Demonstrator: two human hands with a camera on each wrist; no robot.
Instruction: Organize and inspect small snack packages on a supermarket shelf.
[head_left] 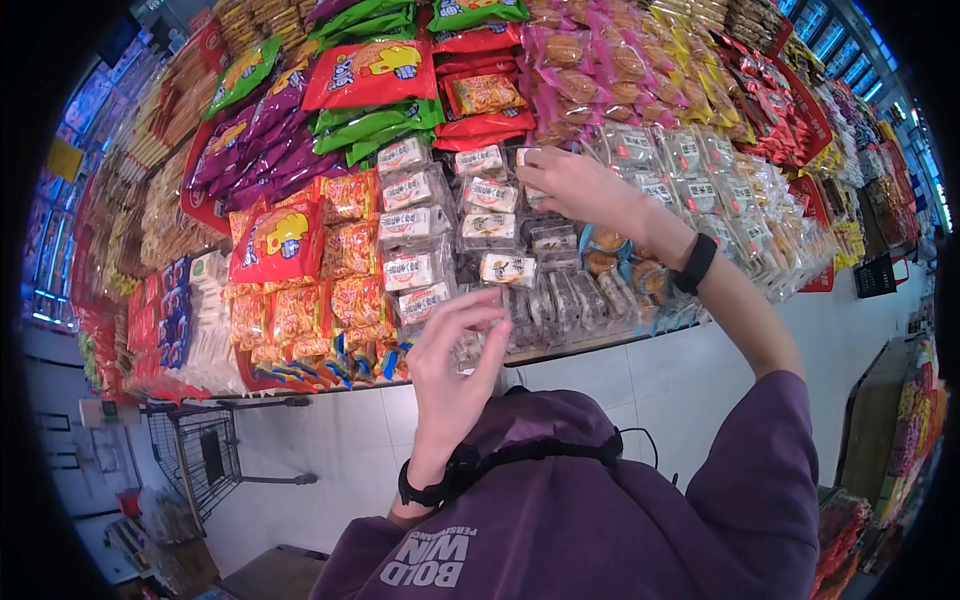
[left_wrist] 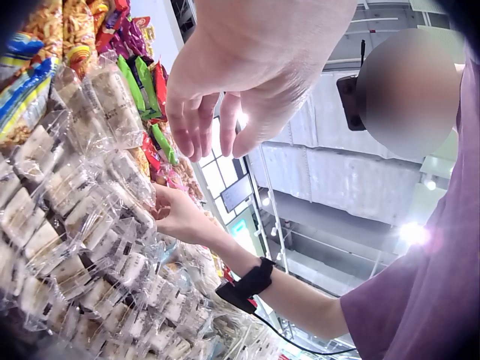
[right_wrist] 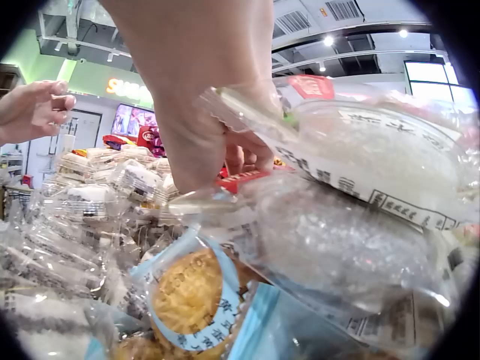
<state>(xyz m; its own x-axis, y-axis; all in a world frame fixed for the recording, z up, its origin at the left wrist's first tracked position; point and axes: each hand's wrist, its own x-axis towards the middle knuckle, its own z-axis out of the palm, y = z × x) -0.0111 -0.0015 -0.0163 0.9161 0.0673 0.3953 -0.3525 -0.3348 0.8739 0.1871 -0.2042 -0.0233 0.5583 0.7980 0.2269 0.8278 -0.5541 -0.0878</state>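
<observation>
My right hand [head_left: 590, 190] reaches over the rows of clear-wrapped packs with white labels, its fingers bent round one small pack [head_left: 524, 157] at the far end of a row. The left wrist view also has the right hand [left_wrist: 182, 215] at the edge of the wrapped packs [left_wrist: 127, 176]. In the right wrist view the right hand [right_wrist: 199, 127] hides its own fingertips. My left hand [head_left: 450, 365] hovers above the near edge of the display, close to a white-labelled pack [head_left: 508, 269]; its fingers are loosely bent with nothing between them.
Red snack bags [head_left: 280, 240] and orange noodle-like packs [head_left: 352, 250] lie to the left, with purple bags [head_left: 245, 150] beyond. On the right are blue-edged round cookies [right_wrist: 191, 292] and more clear packs [head_left: 690, 155]. A shopping cart [head_left: 200, 455] stands at the lower left.
</observation>
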